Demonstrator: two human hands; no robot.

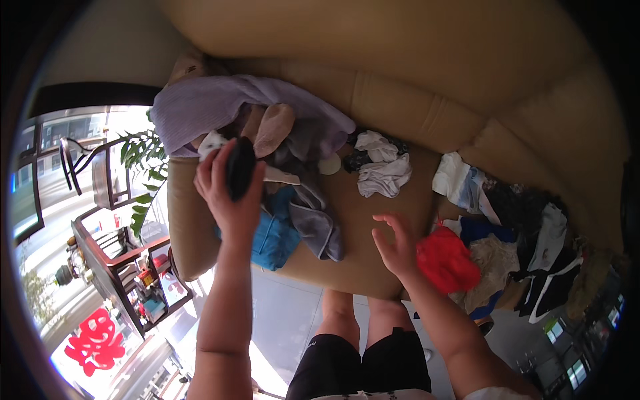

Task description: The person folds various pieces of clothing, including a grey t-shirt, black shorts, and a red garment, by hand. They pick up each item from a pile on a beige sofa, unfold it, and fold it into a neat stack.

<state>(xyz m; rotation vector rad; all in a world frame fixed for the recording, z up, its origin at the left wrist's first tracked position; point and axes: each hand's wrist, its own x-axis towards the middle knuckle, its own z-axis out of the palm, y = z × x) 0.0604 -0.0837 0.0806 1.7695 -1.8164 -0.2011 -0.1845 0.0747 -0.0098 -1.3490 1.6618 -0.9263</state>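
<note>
My left hand [222, 185] is raised over the left end of a tan sofa, its fingers around a black rounded object [241, 168] that may be a folded garment. Beneath and beyond that hand lie a lilac ribbed blanket [210, 107], a pinkish sock-like piece [274, 129] and a dark grey cloth [320, 225]. A blue garment [277, 240] rests near the sofa's front edge. My right hand [398, 245] holds nothing; its fingers are apart above the seat. Closest to it is a crumpled red cloth [446, 260]. Pale crumpled cloths [384, 172] lie farther back.
Several mixed garments [525, 210] are heaped along the right side of the sofa [360, 272]. At the left stand a leafy plant [142, 200] and a dark wooden shelf unit [125, 260] holding small items. Pale floor tiles [285, 305] show below the seat.
</note>
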